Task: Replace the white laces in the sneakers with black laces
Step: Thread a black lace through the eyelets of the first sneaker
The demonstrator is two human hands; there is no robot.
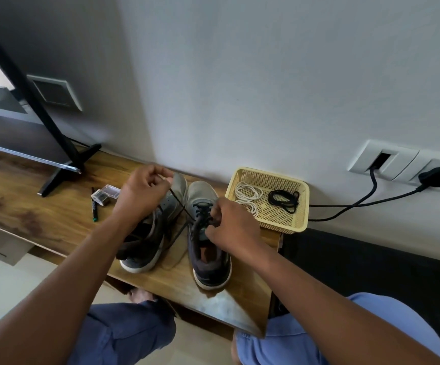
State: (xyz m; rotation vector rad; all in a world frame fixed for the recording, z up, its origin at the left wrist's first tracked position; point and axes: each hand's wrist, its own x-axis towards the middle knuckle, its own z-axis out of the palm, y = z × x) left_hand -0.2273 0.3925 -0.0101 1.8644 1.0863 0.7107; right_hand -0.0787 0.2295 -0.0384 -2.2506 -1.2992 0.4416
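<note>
Now the left hand (145, 189) is pinching one end of a black lace (178, 204) and holding it up tight. The right hand (229, 227) is gripping the lace at the right sneaker (208, 248) on the table (29, 201). White laces (248, 196) are lying in the basket (299, 225). No writing is readable.

The left hand (145, 192) hides much of the left sneaker (150, 233). The television (16, 88) is cut off by the frame's left edge. Print on the marker (94, 206) is too small to read.

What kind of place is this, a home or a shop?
Probably a home living room: a television stands on a low wooden cabinet against a plain wall, with wall sockets and a small yellow basket nearby.
</note>
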